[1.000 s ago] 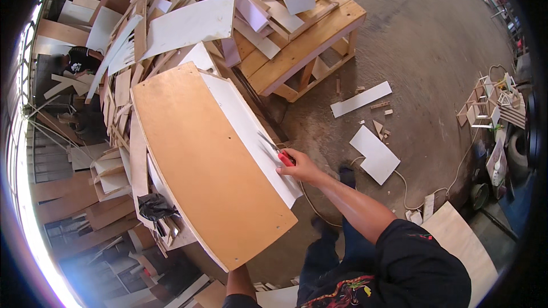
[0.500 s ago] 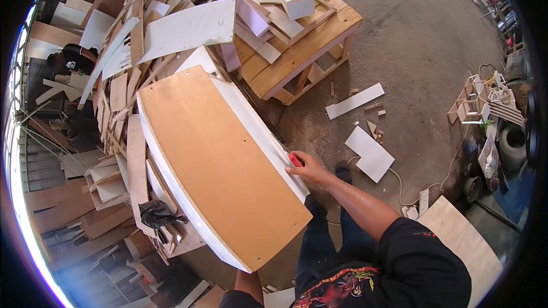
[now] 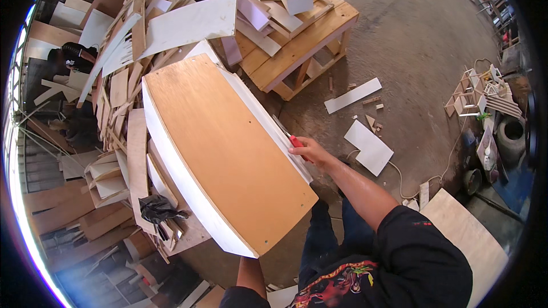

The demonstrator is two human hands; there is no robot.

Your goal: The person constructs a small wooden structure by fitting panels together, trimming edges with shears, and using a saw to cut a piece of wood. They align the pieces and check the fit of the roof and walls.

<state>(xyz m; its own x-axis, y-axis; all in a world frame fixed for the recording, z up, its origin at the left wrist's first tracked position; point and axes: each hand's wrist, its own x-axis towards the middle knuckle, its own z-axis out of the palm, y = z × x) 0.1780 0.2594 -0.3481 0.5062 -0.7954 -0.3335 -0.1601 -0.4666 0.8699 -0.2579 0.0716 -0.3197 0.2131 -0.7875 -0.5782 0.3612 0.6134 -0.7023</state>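
Note:
A large board-topped piece [image 3: 222, 148] with a tan face, curved long edges and white sides lies tilted in front of me. My right hand [image 3: 308, 152] is closed around a red-handled tool with a long thin metal blade [image 3: 295, 142]. That blade lies along the white right-hand side of the piece, pointing away from me. My left forearm [image 3: 251, 274] reaches under the near end of the piece, which hides the hand and its fingers.
Wood offcuts [image 3: 120, 88] are heaped at the left, with a black plastic bag [image 3: 158, 208] near the piece. A wooden table [image 3: 319, 34] bearing boards stands beyond. White scraps [image 3: 368, 147] and a cable [image 3: 401, 185] lie on the floor. Another person [image 3: 79, 57] is at the far left.
The piece has shifted slightly right and toward the far side in the picture. My right hand has moved slightly away from me, and more of the tool's blade and handle shows.

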